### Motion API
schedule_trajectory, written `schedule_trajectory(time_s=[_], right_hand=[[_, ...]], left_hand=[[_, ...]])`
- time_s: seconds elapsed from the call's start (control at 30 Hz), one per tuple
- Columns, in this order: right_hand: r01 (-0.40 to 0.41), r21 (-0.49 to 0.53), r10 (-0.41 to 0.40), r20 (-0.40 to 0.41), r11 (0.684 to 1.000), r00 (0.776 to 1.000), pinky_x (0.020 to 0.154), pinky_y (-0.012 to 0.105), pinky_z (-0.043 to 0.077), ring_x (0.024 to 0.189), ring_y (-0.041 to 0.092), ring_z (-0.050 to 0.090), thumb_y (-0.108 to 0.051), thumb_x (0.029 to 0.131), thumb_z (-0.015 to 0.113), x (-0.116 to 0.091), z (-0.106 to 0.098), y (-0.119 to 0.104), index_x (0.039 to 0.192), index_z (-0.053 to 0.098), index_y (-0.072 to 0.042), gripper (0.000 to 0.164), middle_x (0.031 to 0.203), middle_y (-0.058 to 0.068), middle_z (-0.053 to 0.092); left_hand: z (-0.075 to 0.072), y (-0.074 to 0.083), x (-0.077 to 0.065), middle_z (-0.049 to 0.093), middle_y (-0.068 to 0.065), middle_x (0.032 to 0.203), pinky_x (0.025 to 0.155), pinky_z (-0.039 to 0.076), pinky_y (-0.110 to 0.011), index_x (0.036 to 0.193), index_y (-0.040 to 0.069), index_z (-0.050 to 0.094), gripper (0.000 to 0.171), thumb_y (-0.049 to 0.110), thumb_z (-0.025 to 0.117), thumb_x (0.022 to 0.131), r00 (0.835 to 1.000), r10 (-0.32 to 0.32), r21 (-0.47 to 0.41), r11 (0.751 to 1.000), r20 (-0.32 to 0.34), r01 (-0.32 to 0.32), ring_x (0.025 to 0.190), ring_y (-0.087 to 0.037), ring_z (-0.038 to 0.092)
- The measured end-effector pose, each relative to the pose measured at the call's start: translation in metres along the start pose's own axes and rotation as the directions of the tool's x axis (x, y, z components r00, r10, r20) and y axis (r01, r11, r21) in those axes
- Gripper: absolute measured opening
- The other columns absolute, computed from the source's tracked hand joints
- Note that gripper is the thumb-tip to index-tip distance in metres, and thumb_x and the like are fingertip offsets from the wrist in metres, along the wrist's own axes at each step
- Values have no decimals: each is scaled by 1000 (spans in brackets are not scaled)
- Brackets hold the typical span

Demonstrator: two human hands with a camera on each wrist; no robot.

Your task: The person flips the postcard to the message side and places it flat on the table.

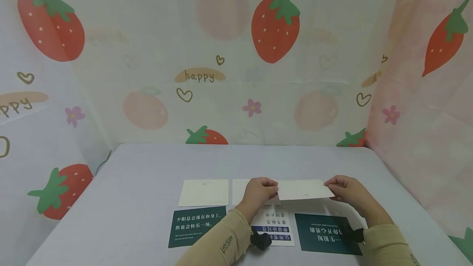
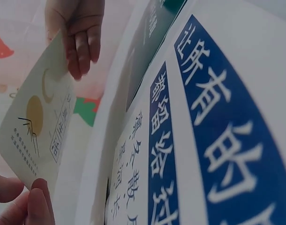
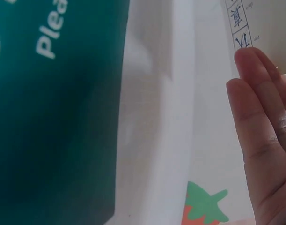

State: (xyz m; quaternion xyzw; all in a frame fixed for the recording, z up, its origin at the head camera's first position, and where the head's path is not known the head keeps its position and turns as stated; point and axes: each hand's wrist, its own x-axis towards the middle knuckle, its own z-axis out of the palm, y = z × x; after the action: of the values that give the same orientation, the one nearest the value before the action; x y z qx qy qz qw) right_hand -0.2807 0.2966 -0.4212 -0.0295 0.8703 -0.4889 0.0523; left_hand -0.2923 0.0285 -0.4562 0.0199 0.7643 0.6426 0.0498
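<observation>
A cream postcard (image 1: 304, 190) is held off the table, plain side toward the head camera. My left hand (image 1: 258, 195) pinches its left end and my right hand (image 1: 351, 195) pinches its right end. The left wrist view shows the postcard's printed face (image 2: 34, 117), with a yellow circle, a crescent and writing. Below it lie a white card with blue bands (image 1: 275, 229), partly hidden by the left wrist, and a dark green card (image 1: 321, 233) near the right wrist. Behind the left hand, another cream card (image 1: 240, 188) is partly covered.
At the left, a cream card (image 1: 204, 194) lies behind a dark green card (image 1: 196, 225) with white writing, which the left sleeve (image 1: 221, 239) partly covers. The white table (image 1: 122, 200) is enclosed by strawberry-print cloth (image 1: 236, 106) at the back and sides.
</observation>
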Motion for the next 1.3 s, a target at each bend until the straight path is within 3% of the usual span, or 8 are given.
schedule_trajectory(time_s=[0.17,0.43,0.73,1.0,1.3], right_hand=[[-13,-27,13,-21,1000,1000,73,32,53,83,19,60,-20,91,56,1,2,2,109,58,1,28,106,16,62],[-48,-82,43,-55,995,998,71,34,52,82,19,59,-19,88,60,1,7,6,115,55,-1,33,101,13,64],[-81,-53,77,-70,995,995,76,36,53,83,19,61,-19,87,61,4,9,9,118,50,2,39,101,15,64],[-105,46,107,-50,993,993,75,35,54,80,19,62,-14,87,61,3,10,8,115,52,5,35,94,12,66],[-128,36,131,-71,991,989,74,36,54,79,21,63,-11,88,59,2,13,12,113,55,4,29,95,13,66]], left_hand=[[2,1,-2,63,1,82,67,54,-25,92,11,68,11,11,67,81,1000,4,7,1000,-8,-3,71,-10,62],[4,1,-3,61,0,80,66,54,-24,95,9,68,16,6,67,80,1000,15,-23,1000,-8,-15,72,-10,62],[3,3,0,60,-1,85,67,53,-23,99,6,67,21,2,65,79,999,45,-68,997,-21,-46,75,-11,62],[4,1,5,61,-2,85,66,53,-22,98,6,67,23,-2,65,77,997,65,-67,995,-53,-68,74,-11,61],[7,-4,7,64,-2,87,65,53,-21,105,7,64,32,-3,64,75,996,63,-50,997,-57,-66,74,-10,62]])
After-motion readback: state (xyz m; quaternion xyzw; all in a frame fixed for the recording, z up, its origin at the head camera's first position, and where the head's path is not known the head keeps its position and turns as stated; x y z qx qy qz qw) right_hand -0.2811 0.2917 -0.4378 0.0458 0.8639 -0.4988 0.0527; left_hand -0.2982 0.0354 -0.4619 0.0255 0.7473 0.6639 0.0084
